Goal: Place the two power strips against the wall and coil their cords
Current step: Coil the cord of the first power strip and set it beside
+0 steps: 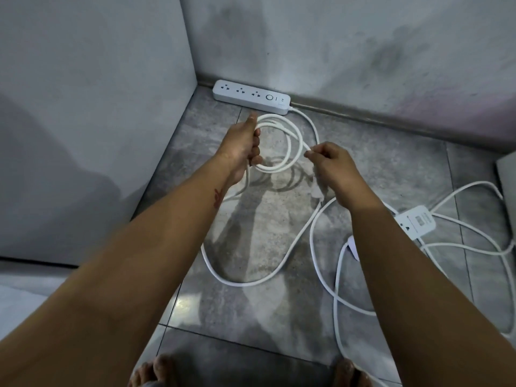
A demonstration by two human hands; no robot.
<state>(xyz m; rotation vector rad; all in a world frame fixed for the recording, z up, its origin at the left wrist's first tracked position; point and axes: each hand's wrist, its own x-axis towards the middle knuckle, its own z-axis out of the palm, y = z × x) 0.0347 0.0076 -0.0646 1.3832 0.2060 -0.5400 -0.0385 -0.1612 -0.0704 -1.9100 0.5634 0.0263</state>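
One white power strip point(251, 96) lies flat against the far wall in the corner. Its white cord point(296, 135) runs from its right end into a few loops. My left hand point(244, 143) grips the bundled loops just in front of the strip. My right hand point(331, 163) pinches the cord at the right side of the coil. The rest of that cord point(251, 280) sweeps in a wide arc over the floor below my hands. A second white power strip point(416, 222) lies out on the floor at the right, partly behind my right forearm, its cord point(474, 247) sprawled around it.
Grey walls meet in the corner behind the first strip, with a baseboard point(363, 114) along the far wall. A grey object's edge point(506, 174) shows at the far right. My bare feet point(156, 372) stand on the grey tiled floor point(265, 219) at the bottom.
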